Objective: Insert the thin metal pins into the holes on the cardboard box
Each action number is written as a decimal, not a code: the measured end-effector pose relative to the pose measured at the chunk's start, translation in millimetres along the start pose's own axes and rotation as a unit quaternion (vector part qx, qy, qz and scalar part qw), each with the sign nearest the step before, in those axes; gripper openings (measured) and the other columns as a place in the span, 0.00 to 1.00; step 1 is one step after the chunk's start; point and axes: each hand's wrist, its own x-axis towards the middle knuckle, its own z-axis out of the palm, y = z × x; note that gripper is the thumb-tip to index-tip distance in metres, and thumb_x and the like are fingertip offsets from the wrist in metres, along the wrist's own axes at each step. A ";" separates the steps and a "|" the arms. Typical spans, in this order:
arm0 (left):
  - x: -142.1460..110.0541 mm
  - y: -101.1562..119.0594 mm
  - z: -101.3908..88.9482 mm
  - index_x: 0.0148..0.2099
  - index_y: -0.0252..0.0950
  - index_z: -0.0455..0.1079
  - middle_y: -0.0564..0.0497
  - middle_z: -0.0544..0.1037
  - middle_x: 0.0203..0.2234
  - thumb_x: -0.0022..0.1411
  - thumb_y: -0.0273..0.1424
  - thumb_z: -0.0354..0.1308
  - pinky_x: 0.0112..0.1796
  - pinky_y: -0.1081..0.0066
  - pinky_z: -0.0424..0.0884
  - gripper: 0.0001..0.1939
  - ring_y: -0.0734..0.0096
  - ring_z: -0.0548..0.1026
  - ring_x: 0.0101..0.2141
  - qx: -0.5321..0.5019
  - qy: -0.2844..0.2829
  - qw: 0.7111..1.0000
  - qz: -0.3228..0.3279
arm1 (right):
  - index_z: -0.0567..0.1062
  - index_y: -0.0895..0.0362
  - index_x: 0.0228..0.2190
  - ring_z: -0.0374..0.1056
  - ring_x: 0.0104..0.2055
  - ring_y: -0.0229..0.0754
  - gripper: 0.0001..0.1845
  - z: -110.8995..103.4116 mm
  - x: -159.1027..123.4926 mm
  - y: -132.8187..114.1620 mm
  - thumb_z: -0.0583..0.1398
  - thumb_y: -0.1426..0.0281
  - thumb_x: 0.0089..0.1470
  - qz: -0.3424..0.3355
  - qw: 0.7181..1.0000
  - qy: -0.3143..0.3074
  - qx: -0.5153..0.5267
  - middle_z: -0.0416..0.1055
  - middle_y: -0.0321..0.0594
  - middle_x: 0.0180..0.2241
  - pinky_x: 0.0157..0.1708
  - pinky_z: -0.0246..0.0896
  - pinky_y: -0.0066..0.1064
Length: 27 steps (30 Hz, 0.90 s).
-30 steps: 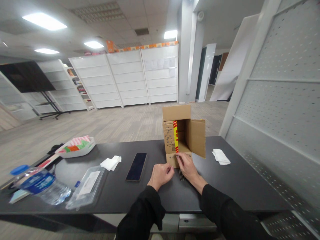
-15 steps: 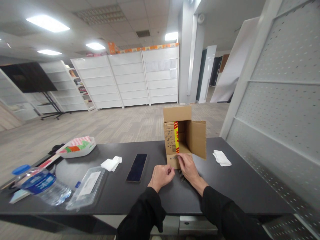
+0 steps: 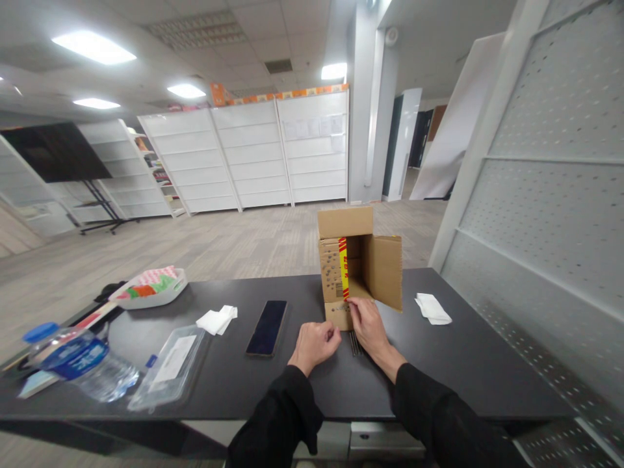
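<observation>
A cardboard box stands on the dark table with its open side toward me. Yellow and red tape runs down its left front flap, which also carries many small dark dots. My right hand is closed in a pinch at the lower flap; whatever its fingertips hold is too small to make out. Close by on the left, my left hand is curled with thumb and fingers together by the flap's lower corner, its grip hidden. Several thin dark rods lie beneath my right hand.
To the left are a phone, folded tissue, a clear plastic case, a water bottle and a white basket with colourful packets. More tissue lies right of the box. A perforated panel borders the table's right side.
The view has shifted very slightly. My right fingertips have moved a little at the lower flap, while my left hand and the box stay in place.
</observation>
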 end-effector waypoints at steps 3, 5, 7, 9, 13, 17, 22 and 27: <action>0.3 -0.1 0.5 0.22 0.37 0.67 0.53 0.72 0.15 0.62 0.34 0.51 0.24 0.73 0.50 0.16 0.75 0.70 0.19 0.000 0.001 1.000 0.001 | 0.71 0.56 0.43 0.68 0.41 0.47 0.12 1.4 -0.5 0.9 0.49 0.70 0.66 0.002 1.000 0.004 -0.009 0.74 0.45 0.39 0.42 0.60 0.40; 0.6 -0.2 0.7 0.22 0.37 0.67 0.53 0.72 0.15 0.63 0.34 0.51 0.24 0.72 0.50 0.17 0.75 0.70 0.19 -0.002 0.001 1.000 0.003 | 0.71 0.56 0.43 0.68 0.41 0.47 0.12 1.5 -0.7 0.6 0.48 0.71 0.66 0.001 1.000 0.002 -0.016 0.74 0.45 0.39 0.43 0.60 0.40; 0.9 -0.4 0.8 0.23 0.37 0.67 0.53 0.72 0.15 0.63 0.34 0.50 0.25 0.72 0.50 0.16 0.75 0.70 0.19 -0.005 0.003 1.000 0.004 | 0.70 0.56 0.43 0.68 0.41 0.47 0.12 1.0 -0.7 -0.3 0.48 0.71 0.66 -0.003 1.000 -0.005 -0.026 0.74 0.45 0.39 0.43 0.59 0.40; 0.8 -0.6 1.0 0.23 0.37 0.67 0.53 0.72 0.15 0.63 0.34 0.51 0.25 0.72 0.50 0.16 0.75 0.70 0.19 -0.006 0.006 1.000 0.006 | 0.70 0.56 0.43 0.67 0.41 0.48 0.12 0.3 -0.6 -1.3 0.48 0.71 0.66 -0.009 0.999 -0.014 -0.035 0.74 0.45 0.39 0.43 0.59 0.40; 0.2 -0.8 1.7 0.22 0.36 0.67 0.53 0.72 0.15 0.62 0.33 0.51 0.24 0.72 0.50 0.16 0.75 0.70 0.18 -0.005 0.011 1.000 0.009 | 0.70 0.56 0.43 0.67 0.41 0.47 0.12 -0.2 -0.6 -2.9 0.48 0.71 0.66 -0.019 0.998 -0.037 -0.050 0.74 0.45 0.38 0.42 0.57 0.40; -0.2 -1.4 2.9 0.22 0.36 0.67 0.53 0.72 0.15 0.62 0.33 0.51 0.24 0.71 0.49 0.16 0.75 0.70 0.18 -0.003 0.018 1.000 0.011 | 0.70 0.57 0.43 0.66 0.41 0.47 0.12 -0.5 -0.5 -4.6 0.48 0.72 0.66 -0.028 0.996 -0.054 -0.057 0.73 0.45 0.38 0.42 0.57 0.39; -0.3 -2.7 3.8 0.22 0.36 0.66 0.53 0.72 0.14 0.62 0.33 0.51 0.24 0.72 0.49 0.16 0.76 0.69 0.18 -0.006 0.025 1.000 0.015 | 0.70 0.56 0.43 0.67 0.40 0.47 0.13 -1.6 -0.2 -7.4 0.47 0.71 0.66 -0.031 0.994 -0.074 -0.069 0.73 0.44 0.38 0.42 0.56 0.38; 0.2 -2.8 3.8 0.22 0.36 0.65 0.53 0.72 0.15 0.62 0.33 0.51 0.24 0.72 0.49 0.16 0.76 0.69 0.18 -0.008 0.023 1.000 0.015 | 0.70 0.57 0.43 0.67 0.40 0.47 0.12 -2.1 -0.6 -8.7 0.47 0.71 0.66 -0.032 0.994 -0.078 -0.069 0.73 0.44 0.37 0.41 0.56 0.38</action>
